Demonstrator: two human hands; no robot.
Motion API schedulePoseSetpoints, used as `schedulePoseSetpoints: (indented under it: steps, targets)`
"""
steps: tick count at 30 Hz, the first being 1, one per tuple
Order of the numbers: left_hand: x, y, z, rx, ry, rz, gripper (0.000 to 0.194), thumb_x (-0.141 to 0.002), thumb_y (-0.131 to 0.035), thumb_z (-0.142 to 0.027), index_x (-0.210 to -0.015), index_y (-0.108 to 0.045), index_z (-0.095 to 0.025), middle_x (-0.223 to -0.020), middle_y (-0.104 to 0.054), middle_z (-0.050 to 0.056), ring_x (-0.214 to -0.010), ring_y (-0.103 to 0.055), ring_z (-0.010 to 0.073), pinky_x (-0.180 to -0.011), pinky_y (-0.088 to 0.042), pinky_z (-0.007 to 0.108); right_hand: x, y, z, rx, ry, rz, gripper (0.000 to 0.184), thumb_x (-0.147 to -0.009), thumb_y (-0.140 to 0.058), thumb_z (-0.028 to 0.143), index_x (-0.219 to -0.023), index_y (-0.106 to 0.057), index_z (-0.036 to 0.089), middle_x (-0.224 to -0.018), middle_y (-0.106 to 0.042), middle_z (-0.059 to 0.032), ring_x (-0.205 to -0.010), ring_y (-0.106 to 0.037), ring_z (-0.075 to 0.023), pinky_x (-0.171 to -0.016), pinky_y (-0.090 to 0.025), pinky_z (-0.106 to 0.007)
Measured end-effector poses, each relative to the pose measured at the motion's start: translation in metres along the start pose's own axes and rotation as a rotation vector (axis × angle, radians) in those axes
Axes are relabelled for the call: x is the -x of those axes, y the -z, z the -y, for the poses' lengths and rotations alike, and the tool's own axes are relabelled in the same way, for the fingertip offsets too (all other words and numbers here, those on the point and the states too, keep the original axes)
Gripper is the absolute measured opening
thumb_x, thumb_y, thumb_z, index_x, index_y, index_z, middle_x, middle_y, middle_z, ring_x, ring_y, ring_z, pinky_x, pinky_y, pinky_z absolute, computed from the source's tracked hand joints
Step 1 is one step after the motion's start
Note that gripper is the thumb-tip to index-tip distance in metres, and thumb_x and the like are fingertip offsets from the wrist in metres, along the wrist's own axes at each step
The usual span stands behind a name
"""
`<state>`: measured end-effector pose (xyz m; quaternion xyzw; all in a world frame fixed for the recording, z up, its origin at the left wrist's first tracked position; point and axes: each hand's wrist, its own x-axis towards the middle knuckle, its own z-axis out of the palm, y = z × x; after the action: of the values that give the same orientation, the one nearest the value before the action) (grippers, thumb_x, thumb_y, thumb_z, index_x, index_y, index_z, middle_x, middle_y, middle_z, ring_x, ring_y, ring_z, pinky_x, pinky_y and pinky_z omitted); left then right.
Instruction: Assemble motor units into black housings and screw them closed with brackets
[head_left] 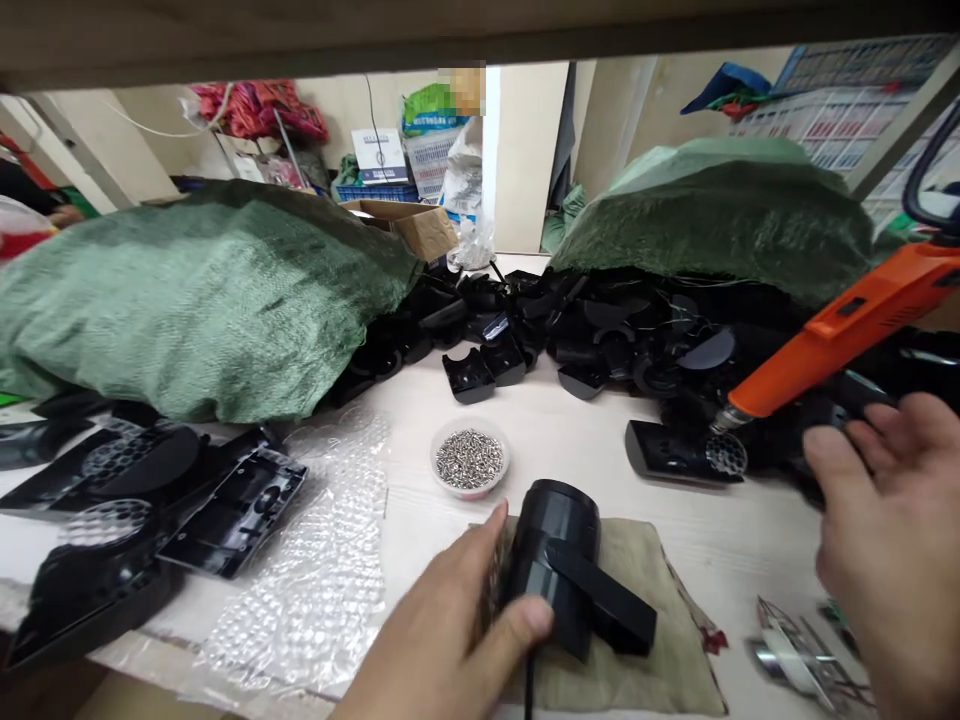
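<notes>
My left hand [457, 610] grips a black cylindrical housing [559, 530] from its left side, thumb across the near face and fingers behind it. A flat black arm [604, 600] sticks out from the housing to the lower right, and a dark cord hangs below. Under it lies a folded khaki cloth [637, 670]. At the right, my right hand [889, 500] is raised with thumb and fingers apart and nothing between them. Just beyond it an orange electric screwdriver [847, 325] slants down, its bit close to a black half-shell with a honeycomb grille [686, 455].
A round dish of small screws [469, 460] stands mid-table. Bubble wrap [307, 570] and black casings [232, 510] lie left. Green woven sacks [202, 300] flank a heap of black parts [607, 330]. A metal-and-wire component [802, 655] lies front right. A shelf edge [480, 50] crosses overhead.
</notes>
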<state>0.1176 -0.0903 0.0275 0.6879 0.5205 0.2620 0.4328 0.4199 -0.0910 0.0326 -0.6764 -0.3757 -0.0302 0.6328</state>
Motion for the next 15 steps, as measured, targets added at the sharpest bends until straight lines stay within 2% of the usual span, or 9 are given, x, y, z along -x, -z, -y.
schedulePoseSetpoints:
  steps: [2, 4, 6, 8, 9, 11, 15]
  targets:
    - [-0.021, 0.011, -0.006, -0.234, -0.068, -0.018, 0.043, -0.090, -0.045, -0.043, -0.125, -0.058, -0.023, -0.124, -0.064, 0.010, -0.114, -0.058, 0.0325, -0.096, -0.044, 0.048, -0.029, -0.011, -0.005, -0.095, -0.033, 0.078, 0.084, -0.075, -0.070, 0.044, -0.141, -0.031, 0.009, -0.133, -0.047, -0.0276, -0.122, -0.051, -0.0263, -0.101, -0.038, -0.040]
    - [-0.050, 0.017, -0.009, -0.504, -0.145, -0.048, 0.034, -0.092, -0.041, -0.027, -0.115, -0.064, -0.020, -0.114, -0.068, 0.011, -0.106, -0.062, 0.0279, -0.091, -0.047, 0.041, -0.047, -0.024, -0.007, -0.119, -0.007, 0.119, 0.079, -0.075, -0.070, 0.043, -0.138, -0.038, 0.007, -0.124, -0.055, -0.0258, -0.113, -0.058, -0.0255, -0.096, -0.042, -0.038]
    - [-0.079, 0.018, -0.009, -0.632, -0.144, -0.056, 0.027, -0.085, -0.048, -0.015, -0.102, -0.068, -0.019, -0.105, -0.069, 0.011, -0.101, -0.063, 0.0283, -0.086, -0.048, 0.038, -0.055, -0.035, -0.008, -0.096, 0.001, 0.148, 0.080, -0.073, -0.072, 0.040, -0.139, -0.038, 0.010, -0.117, -0.060, -0.0218, -0.107, -0.061, -0.0250, -0.094, -0.044, -0.039]
    - [-0.101, 0.015, -0.005, -0.676, -0.102, -0.049, 0.020, -0.077, -0.056, -0.009, -0.087, -0.070, -0.019, -0.094, -0.070, 0.011, -0.093, -0.065, 0.0295, -0.078, -0.048, 0.037, -0.055, -0.045, -0.008, -0.097, -0.004, 0.199, 0.086, -0.068, -0.075, 0.038, -0.140, -0.036, 0.015, -0.110, -0.064, -0.0164, -0.101, -0.063, -0.0251, -0.094, -0.044, -0.044]
    - [-0.107, 0.013, -0.003, -0.693, -0.083, -0.044, 0.016, -0.076, -0.057, -0.008, -0.080, -0.069, -0.018, -0.088, -0.070, 0.010, -0.087, -0.065, 0.0292, -0.073, -0.048, 0.036, -0.054, -0.048, -0.008, -0.112, 0.000, 0.232, 0.085, -0.065, -0.076, 0.036, -0.139, -0.037, 0.018, -0.107, -0.065, -0.0133, -0.098, -0.064, -0.0250, -0.094, -0.045, -0.046]
    - [-0.113, 0.011, 0.002, -0.708, -0.063, -0.040, 0.013, -0.078, -0.057, -0.011, -0.073, -0.067, -0.018, -0.080, -0.069, 0.010, -0.080, -0.065, 0.0280, -0.068, -0.047, 0.034, -0.050, -0.053, -0.006, -0.144, 0.023, 0.264, 0.072, -0.064, -0.075, 0.034, -0.130, -0.046, 0.023, -0.105, -0.065, -0.0084, -0.096, -0.065, -0.0242, -0.095, -0.045, -0.049]
    - [-0.107, 0.014, 0.008, -0.657, -0.092, -0.046, 0.019, -0.084, -0.050, -0.012, -0.074, -0.064, -0.018, -0.082, -0.068, 0.007, -0.080, -0.063, 0.0248, -0.071, -0.045, 0.033, -0.033, -0.049, 0.008, -0.240, 0.049, 0.233, 0.040, -0.070, -0.067, 0.031, -0.109, -0.056, 0.027, -0.105, -0.065, -0.0048, -0.099, -0.064, -0.0241, -0.095, -0.045, -0.050]
